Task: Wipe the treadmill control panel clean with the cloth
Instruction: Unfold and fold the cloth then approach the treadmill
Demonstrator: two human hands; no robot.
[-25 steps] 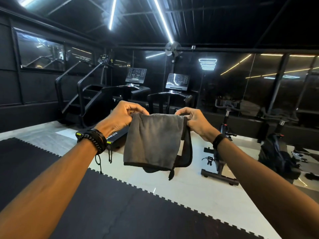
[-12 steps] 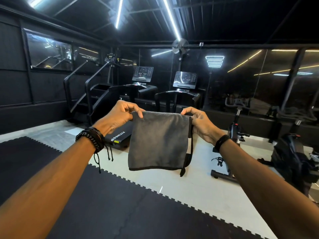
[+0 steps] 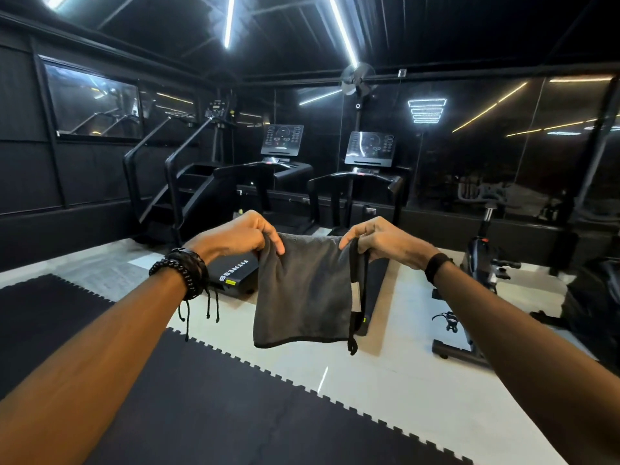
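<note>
View has closed in on the two treadmills since a second ago: consoles sit larger and more central, so the person is walking toward them. The dark grey microfibre cloth with black edge trim [image 3: 302,293] also hangs flatter now, the bunched fold on its right side pulled out. Read: cloth prepped, approach under way, no wiping started.

Grip: left hand [image 3: 240,238] pinches the cloth's top left corner, thumb and curled fingers clamped on the fabric. Right hand [image 3: 379,239] pinches the top right corner the same way, at the black trim strip. Hands apart, top edge stretched between them, cloth hanging free in mid-air with a white care label [image 3: 355,297] showing on its right edge.

Targets: left treadmill's black control panel with button clusters [image 3: 282,139] and right treadmill's black control panel with glare streak [image 3: 370,147], both far across the pale floor, well apart from the cloth. Can't tell which one is meant.

Judgement: next, finish the approach, then shift to a one-handed wad for wiping.
</note>
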